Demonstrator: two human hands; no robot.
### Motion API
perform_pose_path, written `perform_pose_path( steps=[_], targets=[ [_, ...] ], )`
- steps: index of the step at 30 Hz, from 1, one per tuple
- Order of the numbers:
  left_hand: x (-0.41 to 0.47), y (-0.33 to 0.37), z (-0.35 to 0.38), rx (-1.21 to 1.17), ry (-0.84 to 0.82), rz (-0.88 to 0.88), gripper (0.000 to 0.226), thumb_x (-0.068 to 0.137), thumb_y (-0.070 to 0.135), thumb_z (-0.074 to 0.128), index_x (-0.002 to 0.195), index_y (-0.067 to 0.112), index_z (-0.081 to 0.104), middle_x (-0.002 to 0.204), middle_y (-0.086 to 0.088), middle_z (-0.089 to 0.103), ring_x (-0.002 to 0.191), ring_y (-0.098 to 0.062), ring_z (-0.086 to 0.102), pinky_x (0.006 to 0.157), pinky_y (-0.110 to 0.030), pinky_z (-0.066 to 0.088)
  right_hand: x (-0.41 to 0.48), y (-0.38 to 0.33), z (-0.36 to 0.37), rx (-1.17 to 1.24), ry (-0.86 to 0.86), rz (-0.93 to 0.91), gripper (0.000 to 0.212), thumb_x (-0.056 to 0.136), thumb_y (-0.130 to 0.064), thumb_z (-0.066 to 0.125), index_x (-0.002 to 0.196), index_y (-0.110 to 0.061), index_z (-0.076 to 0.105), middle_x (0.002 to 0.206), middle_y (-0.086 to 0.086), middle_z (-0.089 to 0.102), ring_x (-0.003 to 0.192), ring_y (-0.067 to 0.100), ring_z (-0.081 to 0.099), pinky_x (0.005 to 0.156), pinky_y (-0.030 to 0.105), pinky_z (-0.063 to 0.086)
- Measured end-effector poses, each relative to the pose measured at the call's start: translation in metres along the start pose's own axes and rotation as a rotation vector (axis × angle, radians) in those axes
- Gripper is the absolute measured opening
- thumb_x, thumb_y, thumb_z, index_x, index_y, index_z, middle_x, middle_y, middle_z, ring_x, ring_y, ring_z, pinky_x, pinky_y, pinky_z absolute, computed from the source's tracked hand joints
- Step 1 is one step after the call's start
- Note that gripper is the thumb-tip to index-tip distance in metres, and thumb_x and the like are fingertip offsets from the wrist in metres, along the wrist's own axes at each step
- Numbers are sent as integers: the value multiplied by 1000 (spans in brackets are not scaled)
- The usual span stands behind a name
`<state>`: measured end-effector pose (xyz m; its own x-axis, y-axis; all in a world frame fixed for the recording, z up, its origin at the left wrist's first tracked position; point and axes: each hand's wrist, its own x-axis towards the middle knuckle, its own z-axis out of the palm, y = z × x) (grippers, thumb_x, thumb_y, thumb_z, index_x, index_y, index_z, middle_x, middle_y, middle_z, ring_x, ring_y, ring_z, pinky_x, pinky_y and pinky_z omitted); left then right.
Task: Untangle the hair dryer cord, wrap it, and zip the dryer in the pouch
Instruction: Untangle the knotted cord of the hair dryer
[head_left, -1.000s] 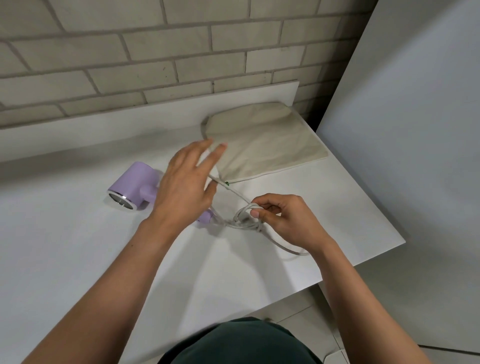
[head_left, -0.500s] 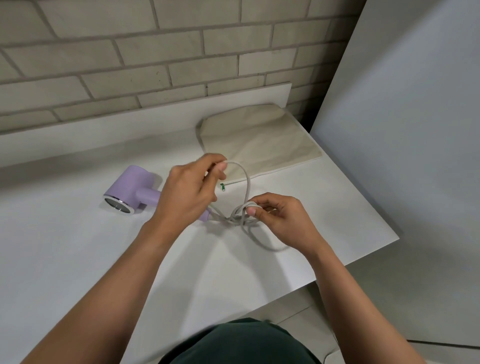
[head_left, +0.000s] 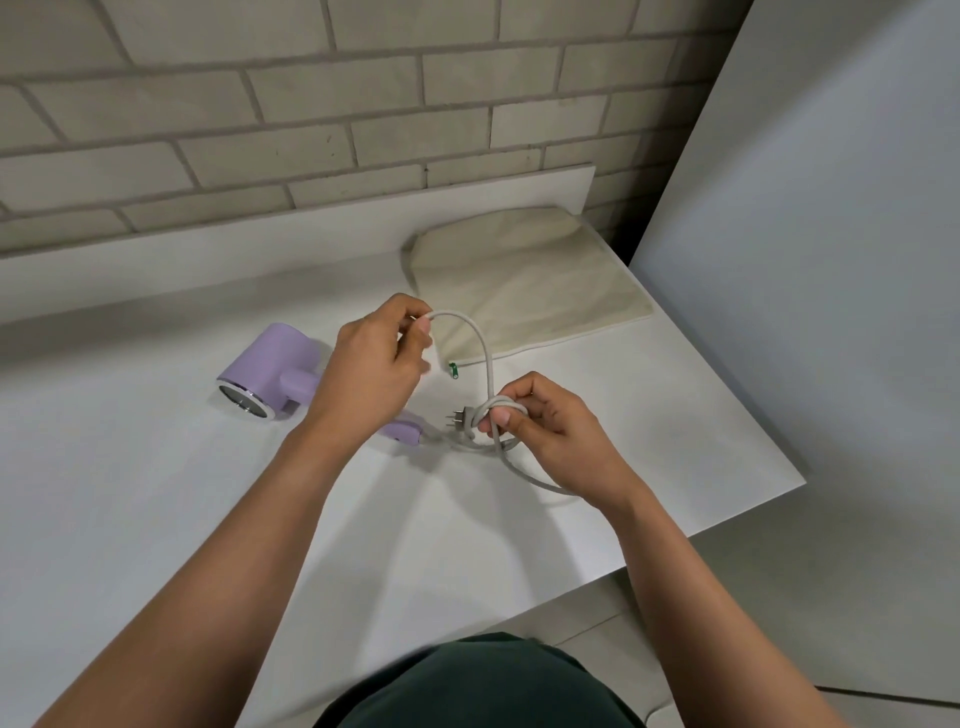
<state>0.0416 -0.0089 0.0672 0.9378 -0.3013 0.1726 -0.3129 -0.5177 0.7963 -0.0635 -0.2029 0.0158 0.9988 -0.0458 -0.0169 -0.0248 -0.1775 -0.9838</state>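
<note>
One dryer (head_left: 270, 371), lilac, on one worktop (head_left: 156, 519). One cord (head_left: 485, 358), one plug (head_left: 462, 415) with two prongs. One pouch (head_left: 530, 291), one green zip pull (head_left: 453, 370). Two hands: left (head_left: 374, 379), right (head_left: 545, 426).

There is only one view, from a camera worn on the person's head, so nothing is shared with a second one. It looks forward and steeply down over the person's chest onto a white table (head_left: 156, 519) that fills most of the picture. The lens is wide: the brick wall (head_left: 311, 104) behind the table bends along the top edge, and a pale panel (head_left: 831, 260) leans in at the right. The camera sits close, with both forearms reaching in from the bottom corners and the left hand (head_left: 371, 376) and right hand (head_left: 545, 423) meeting near the middle. The table's near right corner and a strip of floor show at the lower right.
</note>
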Motion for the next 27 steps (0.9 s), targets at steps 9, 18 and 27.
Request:
perform_pose_path(
  steps=[9, 18, 27],
  targets=[
    [2, -12, 4, 625, -360, 672, 38, 98, 32, 63, 137, 32, 64, 145, 4, 59, 142, -23, 47, 124, -47, 20, 1, -12, -5, 59, -65, -17, 6, 102, -4, 62, 104, 2, 60, 91, 10, 77, 85, 37, 72, 83, 42, 60],
    [-1, -14, -13, 531, -14, 134, 44, 104, 54, 35, 99, 24, 66, 84, 1, 75, 84, -33, 68, 68, -43, 55, -5, -11, -12, 14, -38, 38, 8, 101, -9, 64, 107, -5, 66, 91, 10, 78, 84, 34, 73, 83, 36, 59],
    [-10, -22, -5, 510, -193, 326, 55, 97, 27, 64, 150, 25, 49, 152, -4, 50, 137, -28, 47, 109, -45, 44, -7, -13, -12, -43, -79, 25, 8, 102, -9, 63, 107, -9, 69, 89, 9, 77, 75, 25, 72, 79, 27, 57]
  ],
)
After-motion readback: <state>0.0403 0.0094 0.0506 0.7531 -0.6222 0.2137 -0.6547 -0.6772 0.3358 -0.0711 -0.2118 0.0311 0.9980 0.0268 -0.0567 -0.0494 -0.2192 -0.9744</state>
